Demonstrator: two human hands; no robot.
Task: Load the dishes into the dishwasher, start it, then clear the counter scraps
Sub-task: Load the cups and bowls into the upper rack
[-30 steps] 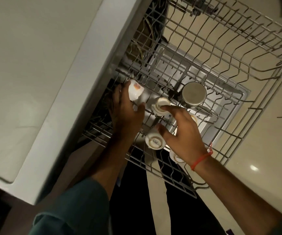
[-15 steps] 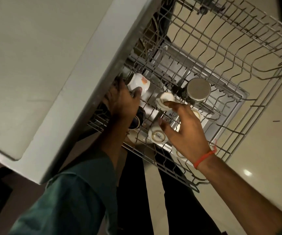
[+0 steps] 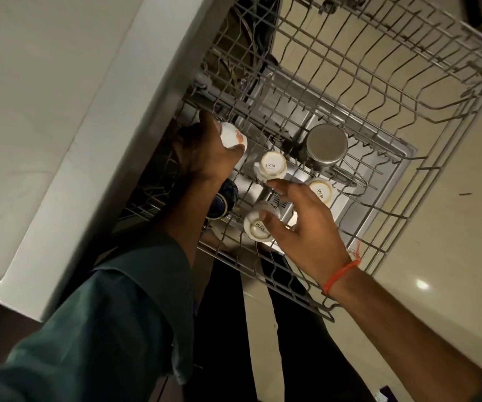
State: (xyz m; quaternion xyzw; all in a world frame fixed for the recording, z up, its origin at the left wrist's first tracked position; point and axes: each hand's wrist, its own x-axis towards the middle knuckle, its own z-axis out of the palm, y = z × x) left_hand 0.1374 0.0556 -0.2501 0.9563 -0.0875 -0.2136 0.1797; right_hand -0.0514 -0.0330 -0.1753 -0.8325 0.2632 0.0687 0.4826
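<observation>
We hold a small white cup with an orange mark (image 3: 232, 136) in our left hand (image 3: 205, 152) at the counter-side edge of the pulled-out wire rack (image 3: 425, 111), fingers and thumb curled round it so that only part of its side and base show; whether it touches the wires we cannot tell. Just beside it an upturned white cup marked SISTA (image 3: 271, 167) sits on the rack, and a second SISTA cup (image 3: 256, 226) stands nearer us, its far side covered by our right hand (image 3: 303, 224). That hand hovers over the cups with fingers loosely spread and slightly bent, the forefinger tip close under the first SISTA cup and the thumb lying against the nearer one; it grips nothing that we can see. A third white cup (image 3: 321, 190) peeks out beyond the right hand's fingers, half hidden. A steel tumbler (image 3: 326, 145) stands upturned further out on the rack. A dark blue cup (image 3: 224, 200) lies mostly behind our left wrist, hard to make out in the shadow. The left forearm reaches from a green sleeve (image 3: 112, 329); the right wrist wears a red thread (image 3: 341, 274). The white counter (image 3: 59, 111) overhangs the rack's inner end, where everything is dark. Below lies the pale floor (image 3: 451, 242).
</observation>
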